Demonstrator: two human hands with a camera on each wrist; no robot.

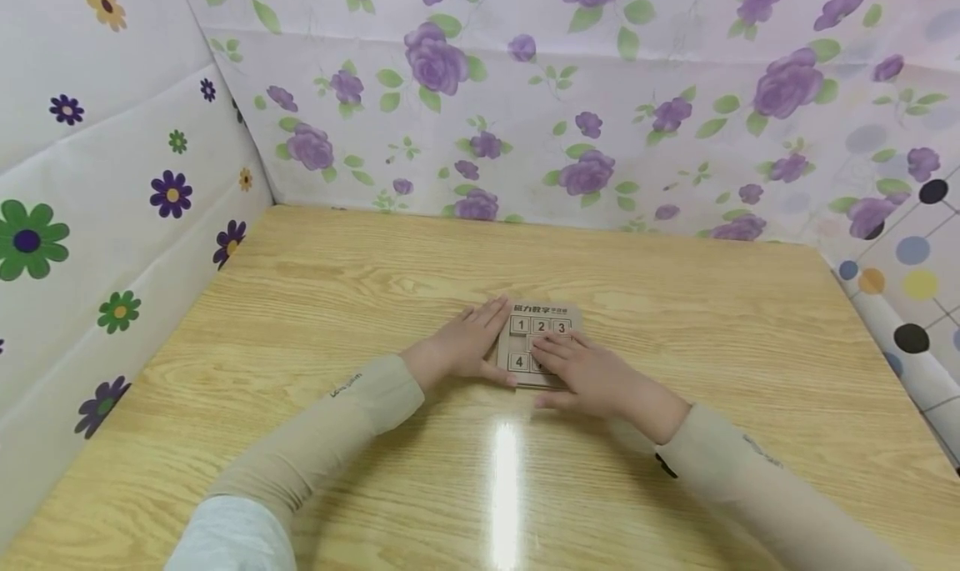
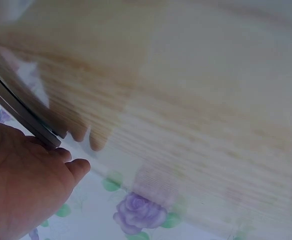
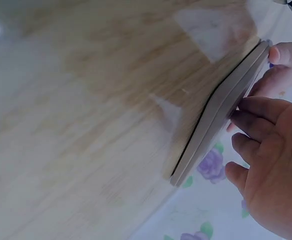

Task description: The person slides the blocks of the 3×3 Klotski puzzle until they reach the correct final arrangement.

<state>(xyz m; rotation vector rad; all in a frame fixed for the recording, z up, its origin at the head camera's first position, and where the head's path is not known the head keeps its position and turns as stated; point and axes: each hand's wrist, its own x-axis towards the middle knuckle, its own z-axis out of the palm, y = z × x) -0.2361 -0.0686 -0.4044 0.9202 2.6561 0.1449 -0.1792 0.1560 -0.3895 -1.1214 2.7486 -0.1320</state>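
Note:
A number slide puzzle (image 1: pixel 518 343), a flat light-brown board with square tiles, lies on the wooden table. Tiles 1, 2, 3 and 4 are readable; others are partly covered by the right hand. My left hand (image 1: pixel 468 342) rests along the board's left edge, fingers extended, thumb at the near left corner. Over the tiles on the right lies my right hand (image 1: pixel 592 371), its fingertips touching them and its thumb off the near edge. In the left wrist view the puzzle (image 2: pixel 23 107) shows edge-on beside the left hand (image 2: pixel 26 180). The right wrist view shows the right fingers (image 3: pixel 258 117) against the puzzle's face.
The wood-grain table (image 1: pixel 360 271) is glossy, with a bright reflection near its front. Floral cloth (image 1: pixel 480 137) hangs behind it, and patterned cloths (image 1: pixel 112 204) line the left and right sides.

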